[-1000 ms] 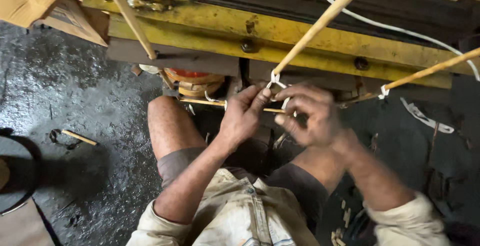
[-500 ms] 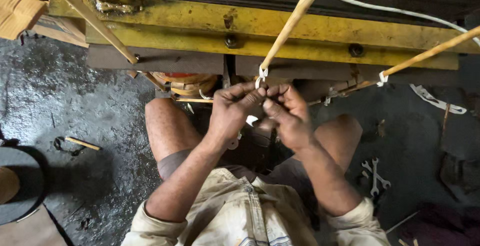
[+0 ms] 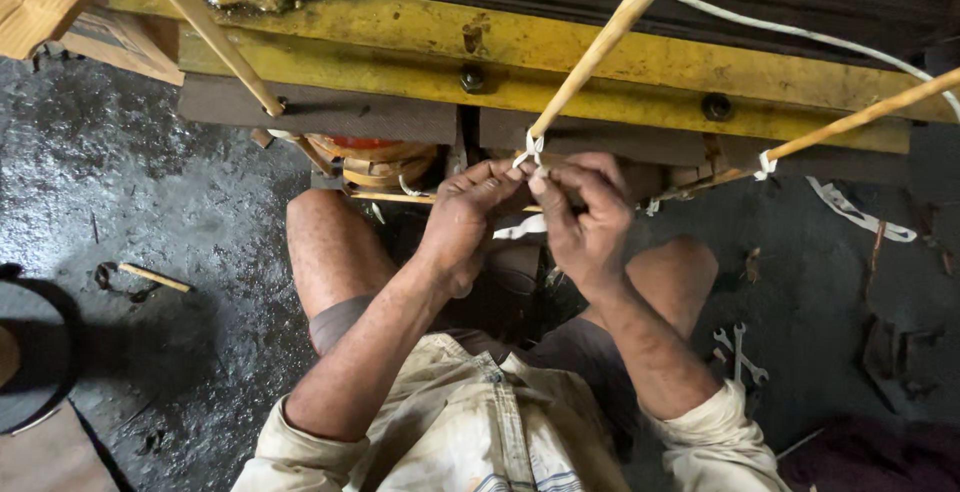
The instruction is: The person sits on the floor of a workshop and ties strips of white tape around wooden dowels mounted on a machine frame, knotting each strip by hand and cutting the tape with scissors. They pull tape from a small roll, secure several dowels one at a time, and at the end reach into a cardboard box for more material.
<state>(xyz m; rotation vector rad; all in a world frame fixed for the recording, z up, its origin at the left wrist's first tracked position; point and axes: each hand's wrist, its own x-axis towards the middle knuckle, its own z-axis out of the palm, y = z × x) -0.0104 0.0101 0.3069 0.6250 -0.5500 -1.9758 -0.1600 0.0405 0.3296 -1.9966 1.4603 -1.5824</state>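
Note:
My left hand (image 3: pixel 470 214) and my right hand (image 3: pixel 583 214) meet in front of me, fingertips pinching a white string knot (image 3: pixel 530 149) at the lower end of a slanted wooden stick (image 3: pixel 610 32). A strip of white string (image 3: pixel 520 229) hangs below my hands. The stick rises up to the right over a yellow metal beam (image 3: pixel 600 52). I sit with bare knees apart on a dark floor.
Another wooden stick (image 3: pixel 205 32) slants at the left, a third stick (image 3: pixel 860 112) with a white tie at the right. A white cord (image 3: pixel 800 37) crosses the beam. Wrenches (image 3: pixel 738 352) lie by my right knee. A small stick (image 3: pixel 150 277) lies on the floor at left.
Both hands have risen and closed together on the knot at the stick's end. The view has shifted slightly.

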